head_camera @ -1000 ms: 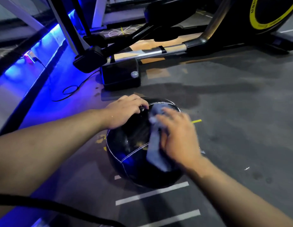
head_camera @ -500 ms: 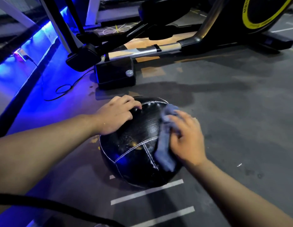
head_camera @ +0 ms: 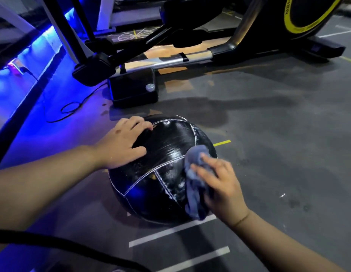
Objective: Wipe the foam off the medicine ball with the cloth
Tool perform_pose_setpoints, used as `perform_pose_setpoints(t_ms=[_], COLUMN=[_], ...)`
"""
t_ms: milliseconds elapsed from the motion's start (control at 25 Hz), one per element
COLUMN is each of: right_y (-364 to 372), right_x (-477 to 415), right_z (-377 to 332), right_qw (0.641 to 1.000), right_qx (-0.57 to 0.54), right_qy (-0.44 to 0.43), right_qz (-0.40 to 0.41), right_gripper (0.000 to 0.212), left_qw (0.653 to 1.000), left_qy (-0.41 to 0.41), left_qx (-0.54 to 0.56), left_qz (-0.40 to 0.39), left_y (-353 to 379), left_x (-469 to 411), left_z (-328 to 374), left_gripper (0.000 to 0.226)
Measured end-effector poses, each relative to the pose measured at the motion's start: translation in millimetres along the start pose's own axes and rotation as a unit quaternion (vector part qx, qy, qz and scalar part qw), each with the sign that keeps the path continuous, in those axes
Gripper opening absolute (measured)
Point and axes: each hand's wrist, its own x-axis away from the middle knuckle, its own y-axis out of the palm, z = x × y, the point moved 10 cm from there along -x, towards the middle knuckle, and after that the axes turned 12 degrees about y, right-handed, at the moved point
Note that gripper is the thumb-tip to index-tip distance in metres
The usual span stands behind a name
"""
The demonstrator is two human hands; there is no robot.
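Observation:
A black medicine ball [head_camera: 160,169] with white stitched seams rests on the grey gym floor. It looks wet and shiny, with thin whitish streaks near its right seam. My left hand [head_camera: 123,144] lies flat on the ball's upper left side, fingers spread. My right hand [head_camera: 219,185] presses a crumpled blue-grey cloth [head_camera: 194,185] against the ball's right side; the cloth hangs down toward the floor.
An exercise machine [head_camera: 170,59] with a black base block [head_camera: 134,91] stands just behind the ball, its yellow-ringed wheel [head_camera: 308,16] at top right. A black cable [head_camera: 72,108] loops on the blue-lit floor at left. White floor lines [head_camera: 170,232] lie in front.
My right hand has slid the cloth from the ball's top centre round to its right side and downward. My left hand has stayed on the upper left of the ball.

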Motion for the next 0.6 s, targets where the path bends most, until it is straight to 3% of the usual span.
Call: perform_pose_setpoints(t_ms=[80, 120, 200, 280, 360, 400, 440, 480, 520, 560, 600], right_y=[-9, -4, 19, 31, 31, 25, 15, 3, -9, -13, -11], right_x=[-5, -1, 20, 40, 28, 12, -8, -26, -35, -29, -19], right_z=[24, 12, -43, -83, -70, -52, -27, 8, 44, 77, 98], right_qw=[0.984, 0.983, 0.999, 0.984, 0.97, 0.978, 0.993, 0.999, 0.976, 0.916, 0.83], right_qx=[-0.038, -0.036, -0.025, -0.013, 0.008, 0.012, 0.01, -0.008, -0.049, -0.125, -0.229], right_qy=[0.159, 0.164, 0.007, -0.176, -0.231, -0.2, -0.11, 0.034, 0.21, 0.381, 0.507], right_qz=[0.067, 0.08, 0.032, -0.039, -0.075, -0.058, -0.029, -0.004, 0.009, 0.021, 0.037], right_gripper=[0.041, 0.042, 0.035, 0.025, 0.025, 0.025, 0.026, 0.028, 0.026, 0.019, 0.014], left_qw=[1.0, 1.0, 1.0, 0.999, 0.999, 0.999, 0.999, 0.999, 0.999, 0.999, 0.999], left_qy=[-0.005, -0.009, -0.016, -0.025, -0.033, -0.038, -0.044, -0.046, -0.043, -0.04, -0.038], left_qx=[0.009, 0.009, -0.003, -0.013, -0.015, -0.013, -0.01, -0.011, -0.014, -0.016, -0.016], left_qz=[-0.001, 0.001, 0.009, 0.019, 0.018, 0.015, 0.014, 0.016, 0.021, 0.026, 0.03], left_y=[1, 1, 2, 4, 4, 3, 3, 3, 3, 4, 5], left_x=[-6, -9, -12, -13, -13, -15, -15, -15, -15, -15, -15], left_z=[2, 3, 2, 0, -1, -2, -3, -4, -5, -5, -5], left_gripper=[0.065, 0.064, 0.06, 0.062, 0.063, 0.064, 0.064, 0.064, 0.064, 0.065, 0.065])
